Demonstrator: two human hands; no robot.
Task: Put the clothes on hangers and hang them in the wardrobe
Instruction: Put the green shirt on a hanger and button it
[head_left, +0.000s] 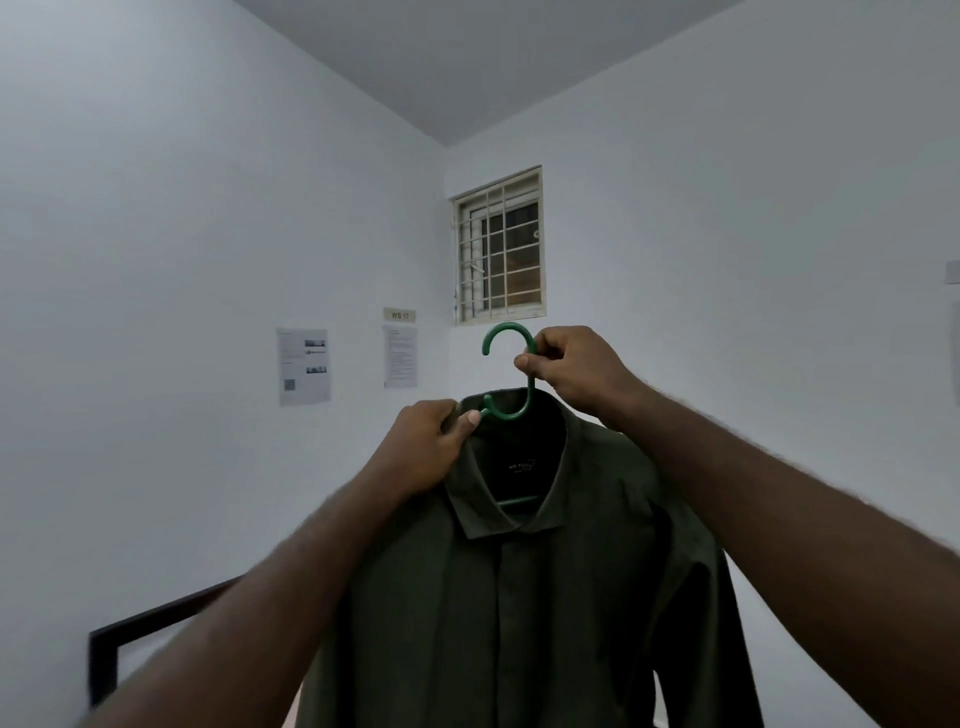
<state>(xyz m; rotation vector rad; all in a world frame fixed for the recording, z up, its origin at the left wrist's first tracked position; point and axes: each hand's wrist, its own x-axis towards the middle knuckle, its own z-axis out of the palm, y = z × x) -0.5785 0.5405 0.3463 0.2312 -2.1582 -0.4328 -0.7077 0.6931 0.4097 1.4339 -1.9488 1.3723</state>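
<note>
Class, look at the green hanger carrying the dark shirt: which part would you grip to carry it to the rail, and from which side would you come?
Probably grip the green hanger on its bare stem just below the hook, coming from the right as the right hand does. The hook opens leftward, so its curve stays free, and the dark shirt covers the shoulders below.

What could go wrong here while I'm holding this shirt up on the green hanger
The left hand pinches only the collar of the dark green shirt, so a tug could pull that shoulder off the hanger. The right hand holds just the thin hook stem, so the hanger may swing or twist. No wardrobe is in view yet.
</note>
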